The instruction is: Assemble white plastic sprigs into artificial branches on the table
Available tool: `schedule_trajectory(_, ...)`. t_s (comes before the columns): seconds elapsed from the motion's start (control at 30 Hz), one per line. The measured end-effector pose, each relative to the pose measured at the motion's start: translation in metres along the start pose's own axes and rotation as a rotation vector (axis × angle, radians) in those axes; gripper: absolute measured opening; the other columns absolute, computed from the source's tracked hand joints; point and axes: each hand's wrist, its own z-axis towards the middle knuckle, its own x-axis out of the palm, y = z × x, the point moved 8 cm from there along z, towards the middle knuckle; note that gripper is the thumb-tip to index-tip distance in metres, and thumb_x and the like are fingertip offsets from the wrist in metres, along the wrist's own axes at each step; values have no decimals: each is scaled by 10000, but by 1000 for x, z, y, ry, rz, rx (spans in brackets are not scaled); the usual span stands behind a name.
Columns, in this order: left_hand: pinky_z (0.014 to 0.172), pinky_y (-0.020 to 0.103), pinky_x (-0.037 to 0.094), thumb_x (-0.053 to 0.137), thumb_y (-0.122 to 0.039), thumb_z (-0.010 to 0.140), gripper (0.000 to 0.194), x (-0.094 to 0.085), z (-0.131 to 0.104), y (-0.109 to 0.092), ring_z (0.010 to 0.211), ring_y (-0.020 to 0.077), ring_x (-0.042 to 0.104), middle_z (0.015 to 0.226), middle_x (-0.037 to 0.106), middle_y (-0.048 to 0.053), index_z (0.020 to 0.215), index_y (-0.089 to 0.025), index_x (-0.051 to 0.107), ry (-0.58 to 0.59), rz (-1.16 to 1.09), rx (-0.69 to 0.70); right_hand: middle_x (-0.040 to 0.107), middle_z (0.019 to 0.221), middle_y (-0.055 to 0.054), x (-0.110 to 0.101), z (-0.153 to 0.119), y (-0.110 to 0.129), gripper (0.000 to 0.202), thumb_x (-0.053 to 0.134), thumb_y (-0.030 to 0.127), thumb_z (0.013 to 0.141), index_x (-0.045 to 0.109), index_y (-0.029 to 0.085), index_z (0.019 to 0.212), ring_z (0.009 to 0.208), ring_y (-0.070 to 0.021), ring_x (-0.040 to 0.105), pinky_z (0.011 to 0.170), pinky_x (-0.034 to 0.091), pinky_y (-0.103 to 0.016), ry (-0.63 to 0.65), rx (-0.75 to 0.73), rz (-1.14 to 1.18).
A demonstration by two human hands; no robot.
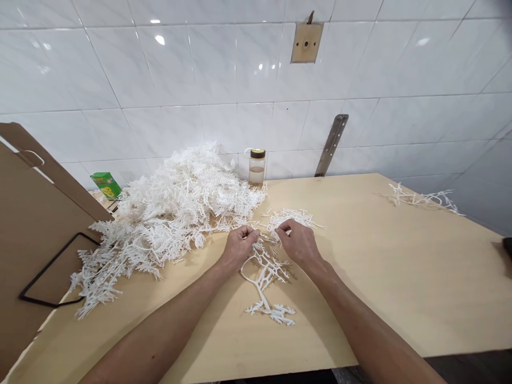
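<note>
A white branched plastic piece (262,285) lies on the table between my forearms, its upper twigs reaching my left hand. My left hand (241,244) is closed in a pinch at the top of this piece, on one of its twigs. Just to the right, my right hand (298,241) also pinches, thumb against index finger; whatever it holds is too small to make out. Behind my right hand is a small pile of loose white twigs (294,217). A large heap of white branched pieces (180,197) spreads over the left and back of the table.
A jar with a dark lid (256,168) stands at the back against the tiled wall. At the left are a green box (106,185), a cardboard sheet (32,234) and a black wire frame (50,304). More white branches (426,198) lie at the right of the wooden table (400,277).
</note>
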Motion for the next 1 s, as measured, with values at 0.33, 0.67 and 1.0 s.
schedule_trajectory(0.33,441,201,275,718,-419,690,310,-1,-2,1,413,47,349,514,483,-51,643,-155,563,-25,-53,-71,697,710,-18,17,-10,26,319,552,447,831,740,206,922,572,-156,551,580,399,-276,229,-78,251)
schedule_trajectory(0.67,426,199,269,719,-416,681,317,-1,-3,0,408,48,345,496,468,-53,622,-158,544,-32,-54,-81,644,618,0,20,-13,26,245,538,393,821,688,202,785,544,-142,521,544,355,-258,257,-59,186)
schedule_trajectory(1.0,376,204,223,742,-494,681,364,-4,-3,-1,344,43,281,410,417,-75,685,-143,646,-57,-43,-101,691,763,-22,8,-3,3,201,542,374,835,637,211,764,661,-178,588,689,405,-304,78,34,55)
